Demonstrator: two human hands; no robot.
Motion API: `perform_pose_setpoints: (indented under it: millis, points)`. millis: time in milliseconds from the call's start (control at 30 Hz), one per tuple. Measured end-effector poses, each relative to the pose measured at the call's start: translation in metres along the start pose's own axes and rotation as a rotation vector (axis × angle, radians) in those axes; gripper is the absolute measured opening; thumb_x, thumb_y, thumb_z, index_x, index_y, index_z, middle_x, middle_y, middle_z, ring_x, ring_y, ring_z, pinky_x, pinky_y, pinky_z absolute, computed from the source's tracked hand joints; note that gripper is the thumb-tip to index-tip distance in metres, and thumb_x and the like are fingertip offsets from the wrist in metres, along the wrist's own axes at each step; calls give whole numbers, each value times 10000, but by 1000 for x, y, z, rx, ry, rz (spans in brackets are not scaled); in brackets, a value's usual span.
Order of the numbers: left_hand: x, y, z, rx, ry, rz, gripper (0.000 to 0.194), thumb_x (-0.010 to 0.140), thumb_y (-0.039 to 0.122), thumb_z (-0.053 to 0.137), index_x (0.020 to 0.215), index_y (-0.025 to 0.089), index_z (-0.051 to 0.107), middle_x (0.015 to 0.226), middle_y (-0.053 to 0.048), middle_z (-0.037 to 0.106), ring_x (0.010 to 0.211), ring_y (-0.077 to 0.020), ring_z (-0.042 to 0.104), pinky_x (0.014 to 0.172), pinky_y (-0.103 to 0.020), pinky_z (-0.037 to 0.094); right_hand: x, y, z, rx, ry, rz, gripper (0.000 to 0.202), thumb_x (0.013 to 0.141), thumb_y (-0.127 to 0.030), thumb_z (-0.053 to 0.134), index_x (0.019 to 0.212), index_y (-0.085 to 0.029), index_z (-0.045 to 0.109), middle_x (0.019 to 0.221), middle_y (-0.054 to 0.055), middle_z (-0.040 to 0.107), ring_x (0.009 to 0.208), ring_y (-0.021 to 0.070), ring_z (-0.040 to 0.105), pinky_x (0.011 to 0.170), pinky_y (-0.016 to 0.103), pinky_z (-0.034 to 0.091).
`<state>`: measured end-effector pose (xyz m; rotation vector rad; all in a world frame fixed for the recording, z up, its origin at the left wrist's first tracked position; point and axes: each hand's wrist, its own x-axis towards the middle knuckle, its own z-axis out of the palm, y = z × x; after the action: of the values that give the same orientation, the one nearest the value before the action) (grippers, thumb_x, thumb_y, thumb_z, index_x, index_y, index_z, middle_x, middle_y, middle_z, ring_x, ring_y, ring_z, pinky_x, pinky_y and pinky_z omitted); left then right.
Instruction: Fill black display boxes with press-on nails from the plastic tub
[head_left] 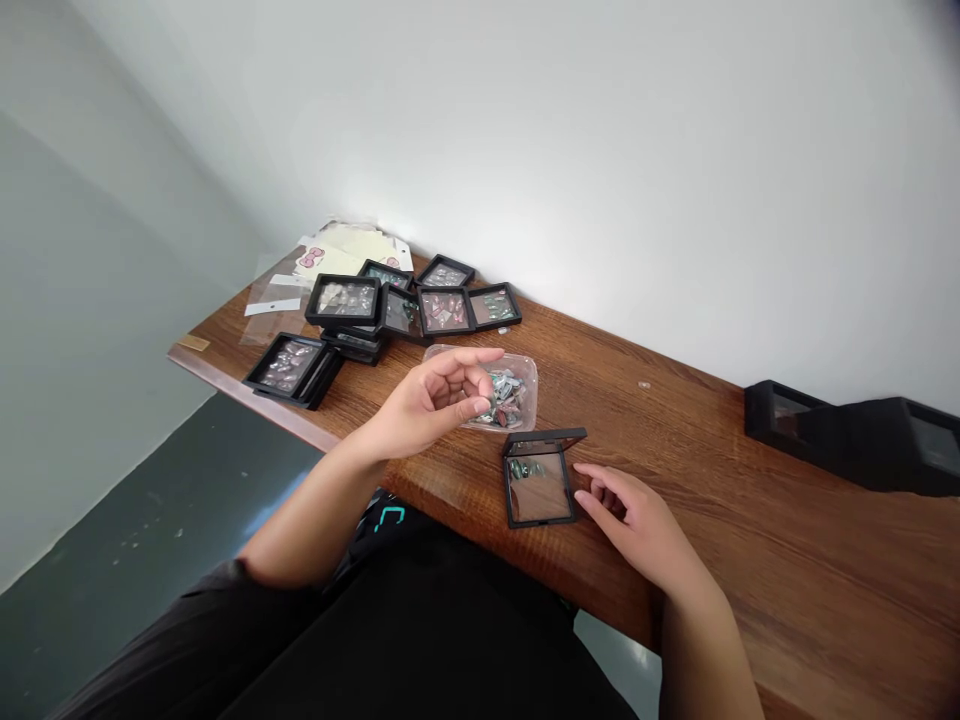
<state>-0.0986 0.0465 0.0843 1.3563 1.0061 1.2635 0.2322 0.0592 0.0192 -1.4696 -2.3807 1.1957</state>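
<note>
My left hand [439, 395] is over a clear plastic tub [531, 385] of loose press-on nails [510, 395]. Its thumb and a bent finger pinch a small green press-on nail [492, 404], mostly hidden by the fingertips, while the index finger stretches out. Just to the front right of the tub, a black-framed display case [541, 522] lies with its lid tipped up. A few green nails [527, 468] sit in a row near its hinge, on the clear film. My right hand [621, 507] rests beside the case's right edge, thumb and index finger apart, holding nothing.
Several closed black cases [343, 298] with nails inside are stacked at the back left, near printed cards [337, 250] and clear bags [274, 305]. More black cases [847, 430] stand by the wall at right. A small clear piece [643, 385] lies on the wooden table [675, 430].
</note>
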Motion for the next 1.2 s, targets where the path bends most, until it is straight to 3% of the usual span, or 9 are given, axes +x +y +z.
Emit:
perform_pose_setpoints:
  millis: [167, 267, 400, 567, 667, 800, 1000, 1200]
  points:
    - [-5, 7, 6, -155, -44, 56, 437, 927, 196, 662, 1354, 250, 584, 888, 5, 562, 751, -52, 551, 711, -160, 488, 1, 3, 2, 0, 19, -17, 422, 981, -571, 485, 1278, -308, 630, 940, 21, 660, 837, 169, 613, 752, 333, 507]
    - [-11, 7, 11, -248, -115, 81, 422, 917, 220, 679, 1329, 278, 609, 871, 8, 562, 716, -56, 568, 688, -170, 501, 2, 4, 3, -4, 38, -35, 418, 979, -564, 495, 1274, -302, 635, 939, 22, 665, 842, 171, 618, 762, 332, 508]
    - [-21, 7, 21, -358, -242, 82, 366, 912, 263, 681, 1277, 274, 647, 815, 6, 559, 646, -68, 562, 618, -194, 511, 2, 4, 3, -10, 73, -70, 403, 975, -544, 517, 1256, -290, 654, 919, 24, 676, 822, 169, 630, 721, 314, 513]
    - [-30, 4, 35, -446, -335, 78, 408, 840, 194, 754, 1235, 258, 673, 747, -1, 616, 686, -98, 599, 667, -218, 520, 3, 5, 4, -10, 142, -135, 348, 963, -487, 573, 1223, -283, 683, 893, 13, 688, 783, 153, 643, 685, 289, 515]
    - [-35, -1, 45, -505, -352, 67, 403, 785, 147, 795, 1164, 252, 706, 715, -2, 650, 691, -108, 627, 675, -217, 525, 2, 6, 5, 3, 210, -181, 302, 958, -438, 599, 1193, -279, 701, 803, -8, 669, 687, 130, 620, 632, 268, 495]
    - [-39, -2, 58, -587, -303, 15, 365, 790, 186, 808, 1138, 245, 717, 715, 2, 676, 648, -87, 629, 654, -191, 520, -3, 2, 1, 54, 339, -279, 232, 959, -364, 613, 1140, -258, 713, 598, -63, 506, 511, 87, 481, 532, 236, 424]
    - [-35, 7, 81, -657, -203, -82, 359, 826, 232, 791, 1174, 253, 705, 737, 20, 685, 605, -47, 581, 598, -140, 465, -21, -29, 0, 108, 566, -516, 364, 871, -306, 740, 1223, -270, 655, 627, -77, 455, 517, 71, 418, 515, 226, 381]
    - [-36, 11, 103, -667, -239, -164, 365, 827, 192, 794, 1174, 263, 708, 760, 32, 708, 670, -31, 623, 699, -135, 490, -33, -75, 4, 266, 809, -818, 470, 870, -381, 752, 1299, -223, 644, 593, -75, 399, 500, 78, 360, 476, 246, 319]
